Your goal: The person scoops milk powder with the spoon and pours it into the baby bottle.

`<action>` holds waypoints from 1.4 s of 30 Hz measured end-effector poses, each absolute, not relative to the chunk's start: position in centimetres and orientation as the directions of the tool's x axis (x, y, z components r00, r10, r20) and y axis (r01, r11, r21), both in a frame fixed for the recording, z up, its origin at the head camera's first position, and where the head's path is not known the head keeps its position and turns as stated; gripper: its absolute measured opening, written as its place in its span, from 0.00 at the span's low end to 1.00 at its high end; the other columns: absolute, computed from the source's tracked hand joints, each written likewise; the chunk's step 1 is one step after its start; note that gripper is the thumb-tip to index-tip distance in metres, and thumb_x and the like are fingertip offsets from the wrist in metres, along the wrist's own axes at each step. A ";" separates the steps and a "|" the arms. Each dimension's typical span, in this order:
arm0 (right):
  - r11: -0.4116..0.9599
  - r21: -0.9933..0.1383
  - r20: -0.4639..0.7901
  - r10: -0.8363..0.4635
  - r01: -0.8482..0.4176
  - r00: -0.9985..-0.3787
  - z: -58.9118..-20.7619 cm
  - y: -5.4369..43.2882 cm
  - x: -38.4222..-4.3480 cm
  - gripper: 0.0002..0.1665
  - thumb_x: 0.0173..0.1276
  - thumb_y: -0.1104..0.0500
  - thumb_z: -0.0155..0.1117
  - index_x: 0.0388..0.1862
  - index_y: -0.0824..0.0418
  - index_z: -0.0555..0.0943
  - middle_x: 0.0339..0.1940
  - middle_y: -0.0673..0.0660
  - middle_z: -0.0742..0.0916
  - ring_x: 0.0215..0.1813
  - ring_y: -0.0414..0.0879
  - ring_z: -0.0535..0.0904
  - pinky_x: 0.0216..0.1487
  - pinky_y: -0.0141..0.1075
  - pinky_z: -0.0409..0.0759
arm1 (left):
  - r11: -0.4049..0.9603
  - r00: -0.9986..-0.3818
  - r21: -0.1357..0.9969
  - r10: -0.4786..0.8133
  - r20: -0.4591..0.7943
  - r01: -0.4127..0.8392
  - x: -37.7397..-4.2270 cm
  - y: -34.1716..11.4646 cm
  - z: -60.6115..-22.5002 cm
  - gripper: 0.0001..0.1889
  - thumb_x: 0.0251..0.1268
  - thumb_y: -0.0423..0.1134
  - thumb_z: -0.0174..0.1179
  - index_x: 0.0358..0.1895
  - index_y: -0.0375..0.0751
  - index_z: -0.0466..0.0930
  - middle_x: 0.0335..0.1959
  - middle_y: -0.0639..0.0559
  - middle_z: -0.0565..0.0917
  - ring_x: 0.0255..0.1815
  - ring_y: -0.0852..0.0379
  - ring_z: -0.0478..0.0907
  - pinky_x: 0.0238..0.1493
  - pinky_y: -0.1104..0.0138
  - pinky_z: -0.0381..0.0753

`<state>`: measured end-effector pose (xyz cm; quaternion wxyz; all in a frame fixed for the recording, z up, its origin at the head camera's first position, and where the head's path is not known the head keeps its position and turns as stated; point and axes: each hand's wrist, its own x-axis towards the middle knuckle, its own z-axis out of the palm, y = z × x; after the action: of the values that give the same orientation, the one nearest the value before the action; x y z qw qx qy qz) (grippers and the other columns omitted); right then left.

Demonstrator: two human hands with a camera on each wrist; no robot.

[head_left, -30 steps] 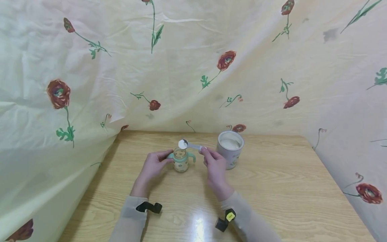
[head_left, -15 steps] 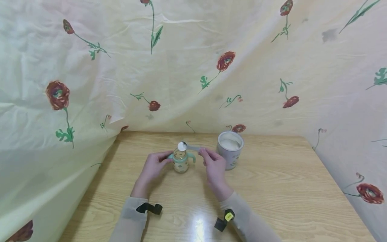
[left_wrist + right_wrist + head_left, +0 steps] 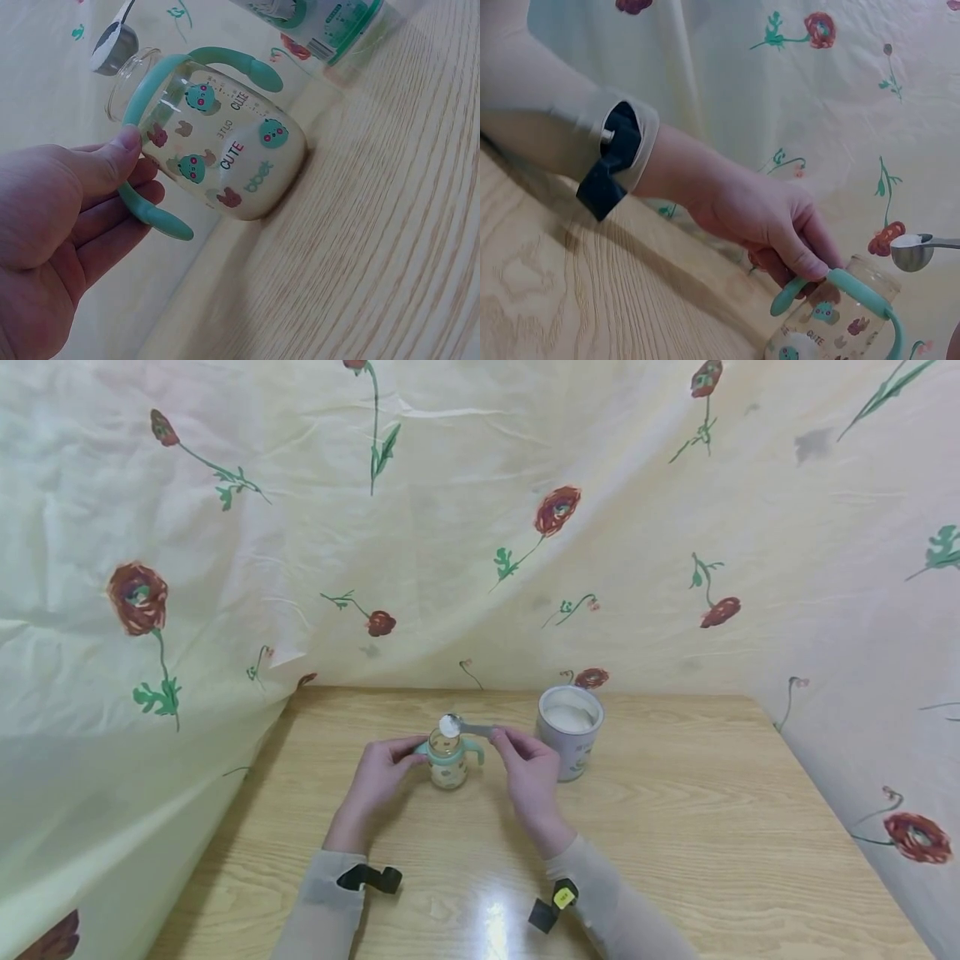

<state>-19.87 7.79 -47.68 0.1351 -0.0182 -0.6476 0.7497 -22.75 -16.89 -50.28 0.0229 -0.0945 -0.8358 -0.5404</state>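
Observation:
In the head view my left hand (image 3: 381,772) grips one mint-green handle of a clear baby bottle (image 3: 447,772), which stands upright on the table with its mouth uncovered. Thumb and fingers close round that handle (image 3: 161,223) in the left wrist view; cartoon prints cover the bottle's side. My right hand (image 3: 532,772) pinches the handle end of a metal measuring spoon (image 3: 474,729). Its bowl, heaped with white powder (image 3: 449,725), hangs level over the bottle's open mouth. Seen from the right wrist, the spoon bowl (image 3: 913,258) is just above the bottle neck (image 3: 877,276).
An open pale can (image 3: 573,753) with white powder inside stands right behind my right hand. The wooden table (image 3: 712,810) ends at a poppy-printed cloth (image 3: 420,552) hanging behind and along the sides. Dark camera mounts (image 3: 555,906) sit on both wrists.
My right hand has brought the spoon slightly down and to the left, closer over the bottle's mouth. The left hand stays on the bottle handle.

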 end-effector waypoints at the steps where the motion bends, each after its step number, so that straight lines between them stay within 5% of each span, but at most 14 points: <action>1: -0.112 -0.971 0.181 0.222 -0.209 -0.958 -47.8 7.8 -19.9 0.12 0.75 0.58 0.75 0.49 0.65 0.91 0.46 0.58 0.93 0.48 0.48 0.89 0.52 0.34 0.88 | 0.400 -0.981 0.898 0.132 0.141 0.183 -22.7 -16.9 -50.2 0.18 0.73 0.34 0.69 0.63 0.42 0.87 0.61 0.44 0.88 0.62 0.48 0.86 0.65 0.55 0.85; 14: 0.085 -0.895 0.446 0.197 -0.438 -0.873 -49.0 7.5 -20.0 0.06 0.70 0.69 0.75 0.44 0.68 0.91 0.44 0.63 0.93 0.37 0.42 0.86 0.38 0.25 0.85 | 0.392 -0.982 0.903 0.132 0.133 0.175 -22.6 -16.9 -50.4 0.17 0.73 0.34 0.69 0.63 0.41 0.87 0.61 0.44 0.88 0.62 0.47 0.86 0.65 0.54 0.84; 18: 0.223 -0.778 0.623 0.146 -0.588 -0.769 -49.8 7.6 -20.1 0.06 0.66 0.73 0.77 0.41 0.67 0.92 0.36 0.60 0.93 0.30 0.42 0.83 0.33 0.23 0.82 | 0.381 -0.980 0.907 0.142 0.136 0.181 -22.4 -16.9 -50.7 0.17 0.73 0.33 0.69 0.63 0.41 0.88 0.60 0.44 0.88 0.62 0.46 0.86 0.64 0.55 0.85; 23: 0.384 -0.499 0.837 -0.018 -0.777 -0.546 -50.4 8.0 -20.7 0.10 0.61 0.74 0.78 0.41 0.66 0.92 0.32 0.56 0.92 0.26 0.43 0.82 0.27 0.26 0.81 | 0.379 -0.981 0.908 0.142 0.134 0.179 -22.4 -16.9 -50.9 0.17 0.73 0.33 0.69 0.63 0.41 0.87 0.60 0.44 0.88 0.62 0.46 0.86 0.64 0.55 0.85; 29: 0.478 -0.209 0.913 -0.216 -0.853 -0.345 -50.3 8.6 -21.7 0.06 0.70 0.65 0.75 0.44 0.64 0.93 0.37 0.55 0.93 0.31 0.46 0.85 0.31 0.34 0.85 | 0.394 -0.980 0.900 0.136 0.145 0.188 -22.7 -17.0 -50.4 0.17 0.74 0.34 0.68 0.63 0.42 0.88 0.61 0.45 0.88 0.62 0.47 0.86 0.65 0.54 0.85; 35: 0.487 -0.085 0.923 -0.290 -0.869 -0.252 -50.4 9.0 -22.0 0.10 0.79 0.60 0.68 0.43 0.64 0.93 0.35 0.54 0.92 0.31 0.47 0.85 0.31 0.35 0.85 | 0.384 -0.976 0.902 0.157 0.148 0.198 -22.8 -17.0 -50.3 0.17 0.74 0.33 0.68 0.63 0.40 0.87 0.61 0.44 0.88 0.63 0.46 0.85 0.64 0.56 0.85; 42: 0.491 -0.078 0.927 -0.285 -0.867 -0.245 -50.5 9.1 -22.1 0.13 0.82 0.58 0.65 0.44 0.64 0.93 0.36 0.55 0.92 0.31 0.46 0.84 0.31 0.33 0.85 | 0.391 -0.978 0.900 0.148 0.146 0.193 -22.7 -16.9 -50.5 0.17 0.74 0.33 0.68 0.64 0.41 0.87 0.62 0.44 0.87 0.63 0.46 0.85 0.64 0.56 0.85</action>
<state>-22.08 9.10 -50.45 0.4686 0.3973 -0.7254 0.3105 -22.72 -16.94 -50.48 0.0209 -0.1023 -0.8338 -0.5421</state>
